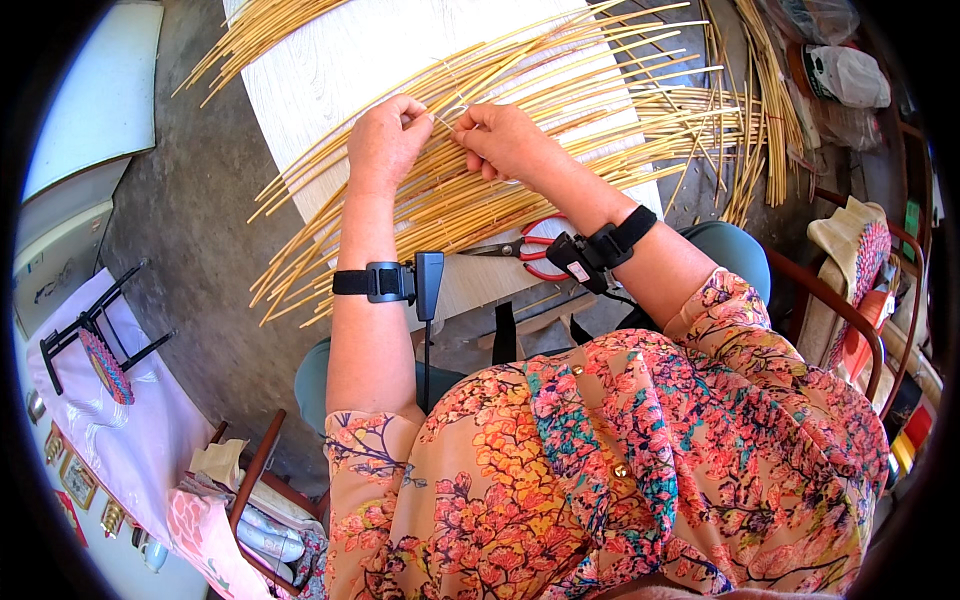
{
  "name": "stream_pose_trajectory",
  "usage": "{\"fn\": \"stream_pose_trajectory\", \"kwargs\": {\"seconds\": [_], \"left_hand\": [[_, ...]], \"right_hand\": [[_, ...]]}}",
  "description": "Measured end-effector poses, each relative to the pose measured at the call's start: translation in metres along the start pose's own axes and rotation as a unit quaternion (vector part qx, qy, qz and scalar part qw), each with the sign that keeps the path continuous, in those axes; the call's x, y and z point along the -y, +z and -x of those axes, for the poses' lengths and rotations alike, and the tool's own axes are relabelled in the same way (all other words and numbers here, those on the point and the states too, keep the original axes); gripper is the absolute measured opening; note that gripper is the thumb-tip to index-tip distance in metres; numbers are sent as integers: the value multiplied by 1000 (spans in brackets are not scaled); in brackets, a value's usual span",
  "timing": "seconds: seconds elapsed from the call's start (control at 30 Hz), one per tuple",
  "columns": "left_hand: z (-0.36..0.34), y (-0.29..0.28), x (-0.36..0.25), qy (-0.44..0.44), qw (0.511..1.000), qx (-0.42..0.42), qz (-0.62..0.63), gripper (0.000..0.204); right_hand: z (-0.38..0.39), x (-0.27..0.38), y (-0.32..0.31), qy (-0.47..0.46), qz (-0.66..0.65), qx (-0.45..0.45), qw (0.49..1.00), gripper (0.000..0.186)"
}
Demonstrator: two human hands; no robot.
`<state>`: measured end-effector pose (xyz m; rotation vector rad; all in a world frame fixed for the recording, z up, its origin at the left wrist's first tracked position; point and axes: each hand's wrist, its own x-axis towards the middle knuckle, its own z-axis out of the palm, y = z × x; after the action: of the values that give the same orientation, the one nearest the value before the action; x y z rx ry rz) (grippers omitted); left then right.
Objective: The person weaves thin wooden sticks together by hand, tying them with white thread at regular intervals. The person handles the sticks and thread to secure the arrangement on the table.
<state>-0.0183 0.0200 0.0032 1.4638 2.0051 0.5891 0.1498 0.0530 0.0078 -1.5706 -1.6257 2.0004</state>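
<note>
At far left, shows a black metal frame with a woven pink-and-blue pad on a pale lilac cover, and below, a wooden-armed chair. At the top, has a bundle of yellow sticks jutting past the left edge of a white wood-grain table. At mid-table, pinches a thin pale strand between thumb and forefinger of the left hand, over a broad spread of thin yellow sticks. Just right, grips the same strand with thumb and forefinger of the right hand, other fingers curled. Covers parts of the spread with both forearms. Nearer, shows a red-handled hand tool, partly hidden by the black device on the right forearm. Further right, has overhanging stick ends, a blue seat, another stick bundle, a wooden armchair and plastic bags.
</note>
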Motion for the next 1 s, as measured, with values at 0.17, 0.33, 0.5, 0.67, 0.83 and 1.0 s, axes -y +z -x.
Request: {"fn": "stream_pose_trajectory", "kwargs": {"seconds": [0.17,0.33,0.5,0.67,0.83,1.0], "left_hand": [[-1,-1,1,0,1000,7,9,15],[-1,-1,2,1,1000,4,9,15],[-1,-1,1,1,1000,5,7,15],[-1,0,3,3,1000,3,5,15],[-1,-2,1,-2,1000,10,13,14],[-2,-2,0,1,1000,10,14,14]], "right_hand": [[1,1,0,-2,-5,-3,1000,17],[0,-1,0,-3,-11,-5,1000,17],[1,1,0,0,-15,-6,1000,17],[3,2,1,-1,-24,-6,1000,16],[6,3,3,-3,-21,-8,1000,16],[3,-2,5,-20,-27,-23,999,15]]}}
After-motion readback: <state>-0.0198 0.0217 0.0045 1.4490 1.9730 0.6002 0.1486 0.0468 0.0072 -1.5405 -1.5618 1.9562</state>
